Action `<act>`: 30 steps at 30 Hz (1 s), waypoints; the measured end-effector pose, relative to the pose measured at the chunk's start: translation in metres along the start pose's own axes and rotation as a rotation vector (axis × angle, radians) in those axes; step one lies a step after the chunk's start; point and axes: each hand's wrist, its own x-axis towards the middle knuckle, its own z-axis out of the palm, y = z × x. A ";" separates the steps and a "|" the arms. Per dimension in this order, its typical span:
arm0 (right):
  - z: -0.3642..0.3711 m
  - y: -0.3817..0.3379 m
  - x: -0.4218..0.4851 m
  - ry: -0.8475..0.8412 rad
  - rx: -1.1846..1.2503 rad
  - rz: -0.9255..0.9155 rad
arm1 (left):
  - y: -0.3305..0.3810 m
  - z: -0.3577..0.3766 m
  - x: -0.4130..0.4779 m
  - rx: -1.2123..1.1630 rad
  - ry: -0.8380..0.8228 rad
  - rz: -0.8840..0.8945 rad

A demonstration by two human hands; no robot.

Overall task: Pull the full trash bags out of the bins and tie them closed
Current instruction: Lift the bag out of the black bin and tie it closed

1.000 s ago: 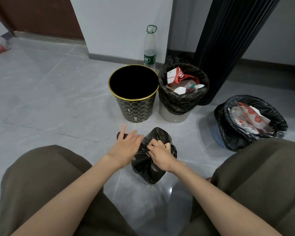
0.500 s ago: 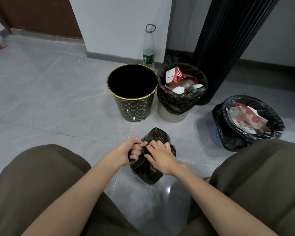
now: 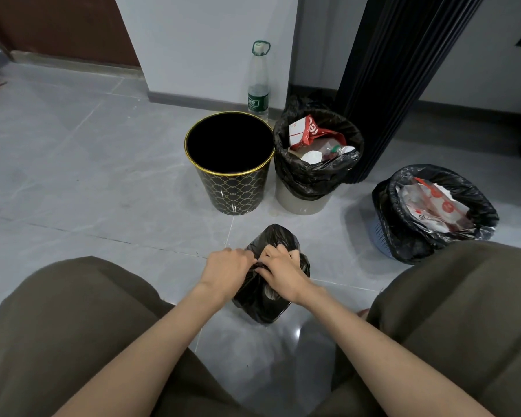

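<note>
A small full black trash bag (image 3: 265,299) sits on the grey tiled floor between my knees. My left hand (image 3: 226,271) and my right hand (image 3: 280,269) meet at its gathered neck, both closed on the plastic. Behind it stands a black bin with a gold rim (image 3: 229,164), with no bag inside. To its right a pale bin (image 3: 303,201) holds an open black bag (image 3: 310,176) full of packaging. A blue basket bin (image 3: 381,236) at the right holds another open black bag (image 3: 415,236) with wrappers.
A clear plastic bottle (image 3: 258,82) stands against the white wall behind the bins. A black ribbed folding door (image 3: 403,70) rises behind the pale bin. My knees in olive trousers flank the tied bag at both sides.
My left hand went from open fingers beside the bag to closed on its neck, pressed against my right hand. The view shifted slightly.
</note>
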 end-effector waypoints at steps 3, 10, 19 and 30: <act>-0.001 -0.001 0.000 -0.006 0.004 -0.001 | -0.006 -0.006 0.006 -0.698 -0.160 -0.187; -0.001 -0.001 -0.002 -0.005 -0.041 -0.010 | 0.001 -0.006 0.009 -1.700 -0.406 -0.711; 0.002 0.001 -0.003 -0.002 -0.047 0.002 | -0.011 -0.024 0.010 -1.806 -0.220 -0.614; 0.002 0.002 -0.007 -0.001 -0.069 -0.002 | -0.026 -0.004 0.012 -0.512 0.052 -0.154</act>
